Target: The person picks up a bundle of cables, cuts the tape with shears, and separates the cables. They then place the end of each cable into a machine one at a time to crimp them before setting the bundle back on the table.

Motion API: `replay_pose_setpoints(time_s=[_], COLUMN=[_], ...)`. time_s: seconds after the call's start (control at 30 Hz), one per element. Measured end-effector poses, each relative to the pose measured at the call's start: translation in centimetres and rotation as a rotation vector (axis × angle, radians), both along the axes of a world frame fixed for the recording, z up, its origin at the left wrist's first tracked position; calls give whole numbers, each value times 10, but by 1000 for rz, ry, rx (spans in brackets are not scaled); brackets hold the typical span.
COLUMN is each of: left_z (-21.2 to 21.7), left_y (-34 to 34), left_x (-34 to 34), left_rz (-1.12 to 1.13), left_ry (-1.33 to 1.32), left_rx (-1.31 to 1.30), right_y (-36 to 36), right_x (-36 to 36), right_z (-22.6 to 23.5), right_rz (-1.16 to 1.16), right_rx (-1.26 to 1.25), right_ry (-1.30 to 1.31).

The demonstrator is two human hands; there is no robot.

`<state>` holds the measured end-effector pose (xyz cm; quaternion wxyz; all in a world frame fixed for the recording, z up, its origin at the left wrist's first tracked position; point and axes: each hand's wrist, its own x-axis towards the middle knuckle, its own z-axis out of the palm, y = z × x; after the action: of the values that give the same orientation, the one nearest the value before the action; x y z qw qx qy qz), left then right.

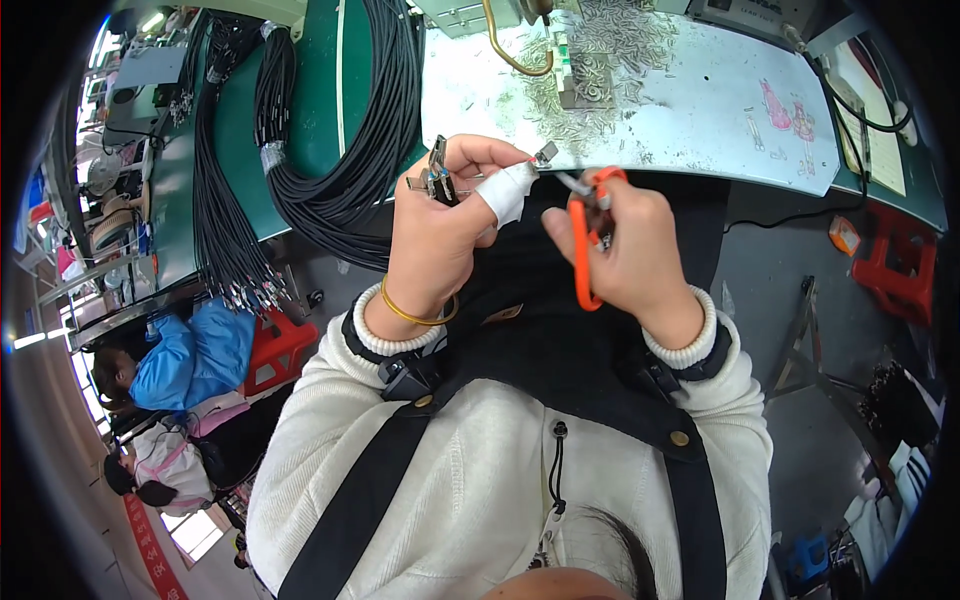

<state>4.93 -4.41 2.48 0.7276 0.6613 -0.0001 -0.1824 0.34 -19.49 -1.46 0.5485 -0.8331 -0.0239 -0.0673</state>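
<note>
My left hand is closed around several small metal cable connectors, which stick out between the fingers. A white wrap covers the thumb. Pinched at the thumb and index tips is one more metal connector, pointing up and right. My right hand grips pliers with orange handles. Their metal jaws, slightly blurred, point left toward the pinched connector, and a small gap seems to lie between them. Both hands are above my dark apron, just in front of the table edge.
A white work surface carries a scatter of small metal pieces around a metal block. Bundles of black cables lie on the green table at left and hang over its edge. Red stools and co-workers are nearby.
</note>
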Motion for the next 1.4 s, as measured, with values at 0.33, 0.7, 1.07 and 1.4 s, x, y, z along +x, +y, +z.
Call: replay_pose_setpoints(time_s=[0.33,0.7,1.07,1.4], left_z=[0,-13,-14,-12], left_y=[2,-18,-14,-16], left_x=[10,74,94,93], left_rz=[-22,-92,-224,-180], left_ry=[26,321,296,309], left_rx=[29,-271,-191,-147], right_y=[9,-8,-18,-16], right_x=[4,33,86,84], right_z=[-3,22,8,8], right_rz=[118,-221,-114,-133], right_rx=[46,596,574,591], right_ry=[201,230,192,205])
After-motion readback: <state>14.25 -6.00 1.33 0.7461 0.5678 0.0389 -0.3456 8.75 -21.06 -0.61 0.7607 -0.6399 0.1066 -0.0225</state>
